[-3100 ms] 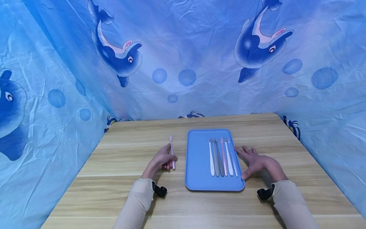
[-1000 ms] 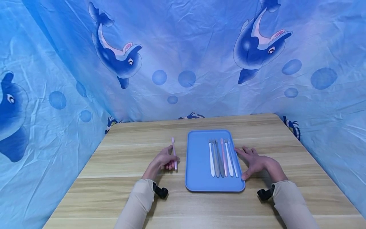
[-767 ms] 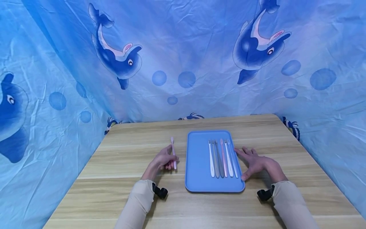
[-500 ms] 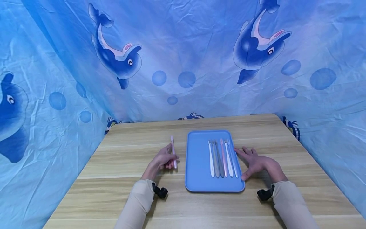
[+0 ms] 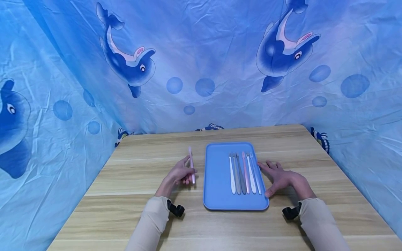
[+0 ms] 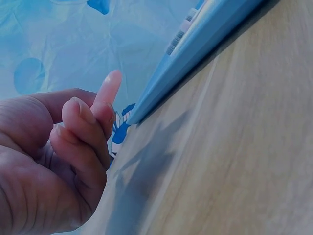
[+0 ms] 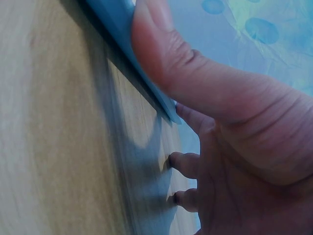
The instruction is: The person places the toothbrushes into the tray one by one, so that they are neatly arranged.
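Note:
In the head view my left hand [image 5: 179,172] pinches a pink toothbrush [image 5: 191,162] between thumb and fingers, bristle end pointing away, just left of the blue tray [image 5: 216,177]. The left wrist view shows the rounded end of the pink handle [image 6: 110,85] poking out past the curled fingers, above the wood. My right hand [image 5: 281,177] lies spread at the tray's right side, thumb and forefinger against its rim. Seen from the right wrist, the thumb [image 7: 159,54] presses on the tray edge [image 7: 112,29] while other fingertips rest on the table.
On the right half of the tray several toothbrushes lie side by side: white [image 5: 232,177], grey [image 5: 237,179], dark grey [image 5: 242,179], pink [image 5: 246,176] and pale blue [image 5: 257,177] among them. A wooden table [image 5: 141,153] carries everything, with a dolphin-print curtain [image 5: 188,42] behind.
My left hand has shifted slightly to the right with the pink toothbrush, whose bristle end sits a little farther up in the view. The right hand and the tray have stayed put.

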A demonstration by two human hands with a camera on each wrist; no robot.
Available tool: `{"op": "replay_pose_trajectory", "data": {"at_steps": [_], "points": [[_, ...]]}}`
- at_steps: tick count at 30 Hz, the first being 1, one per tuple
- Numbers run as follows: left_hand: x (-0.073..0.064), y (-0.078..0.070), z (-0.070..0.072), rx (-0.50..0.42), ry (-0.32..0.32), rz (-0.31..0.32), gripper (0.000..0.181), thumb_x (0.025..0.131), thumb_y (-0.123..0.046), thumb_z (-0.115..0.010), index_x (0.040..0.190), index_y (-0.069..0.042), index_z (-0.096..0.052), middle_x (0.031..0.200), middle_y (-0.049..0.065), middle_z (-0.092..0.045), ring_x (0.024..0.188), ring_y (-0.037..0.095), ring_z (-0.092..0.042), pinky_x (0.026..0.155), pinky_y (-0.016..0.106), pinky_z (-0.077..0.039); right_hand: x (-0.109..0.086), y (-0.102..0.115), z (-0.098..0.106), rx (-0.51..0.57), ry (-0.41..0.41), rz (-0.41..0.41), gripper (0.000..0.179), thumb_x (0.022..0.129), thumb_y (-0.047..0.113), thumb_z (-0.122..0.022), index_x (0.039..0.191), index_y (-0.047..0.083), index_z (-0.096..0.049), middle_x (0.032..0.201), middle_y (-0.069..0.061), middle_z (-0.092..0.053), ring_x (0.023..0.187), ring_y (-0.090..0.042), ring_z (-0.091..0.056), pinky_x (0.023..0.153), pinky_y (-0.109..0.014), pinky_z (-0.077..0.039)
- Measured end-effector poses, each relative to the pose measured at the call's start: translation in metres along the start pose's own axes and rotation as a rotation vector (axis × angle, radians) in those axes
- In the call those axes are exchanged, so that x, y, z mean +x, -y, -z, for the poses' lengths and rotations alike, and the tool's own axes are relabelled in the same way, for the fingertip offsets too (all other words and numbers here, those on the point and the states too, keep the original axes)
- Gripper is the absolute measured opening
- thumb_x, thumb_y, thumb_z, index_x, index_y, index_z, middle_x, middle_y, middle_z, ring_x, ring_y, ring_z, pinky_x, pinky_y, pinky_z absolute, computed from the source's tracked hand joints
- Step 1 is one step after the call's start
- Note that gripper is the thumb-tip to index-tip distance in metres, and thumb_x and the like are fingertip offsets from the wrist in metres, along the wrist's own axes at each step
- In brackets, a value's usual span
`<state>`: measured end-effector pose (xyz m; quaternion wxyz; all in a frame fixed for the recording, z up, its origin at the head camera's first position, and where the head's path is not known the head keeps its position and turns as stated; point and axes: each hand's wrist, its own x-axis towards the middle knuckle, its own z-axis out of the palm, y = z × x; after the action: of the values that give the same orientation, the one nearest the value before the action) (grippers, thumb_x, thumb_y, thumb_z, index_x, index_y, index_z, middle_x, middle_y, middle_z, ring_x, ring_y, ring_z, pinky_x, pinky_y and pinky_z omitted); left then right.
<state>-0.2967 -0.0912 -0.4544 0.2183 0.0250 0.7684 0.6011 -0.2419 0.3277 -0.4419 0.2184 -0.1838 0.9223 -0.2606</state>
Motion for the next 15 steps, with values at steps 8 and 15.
{"op": "replay_pose_trajectory", "data": {"at_steps": [8,15], "points": [[-0.001,-0.005,0.0,0.007,0.019,-0.007,0.093,0.092,-0.004,-0.064,0.163,-0.016,-0.004,0.052,0.001,-0.06,0.037,0.007,-0.05,0.036,0.019,-0.043,0.001,0.001,0.0,-0.009,0.002,-0.013,0.133,0.066,0.058,-0.087,0.16,0.007,-0.009,0.16,-0.04,0.002,0.139,-0.073,0.007,0.1,-0.092,-0.006],[-0.003,-0.012,-0.004,0.025,0.025,-0.025,0.092,0.092,-0.005,-0.064,0.163,-0.016,-0.006,0.052,0.0,-0.059,0.038,0.007,-0.05,0.037,0.019,-0.043,0.0,0.002,0.0,-0.016,-0.002,-0.03,0.133,0.066,0.058,-0.087,0.161,0.008,-0.008,0.16,-0.04,0.003,0.139,-0.073,0.007,0.099,-0.092,-0.006]]}}
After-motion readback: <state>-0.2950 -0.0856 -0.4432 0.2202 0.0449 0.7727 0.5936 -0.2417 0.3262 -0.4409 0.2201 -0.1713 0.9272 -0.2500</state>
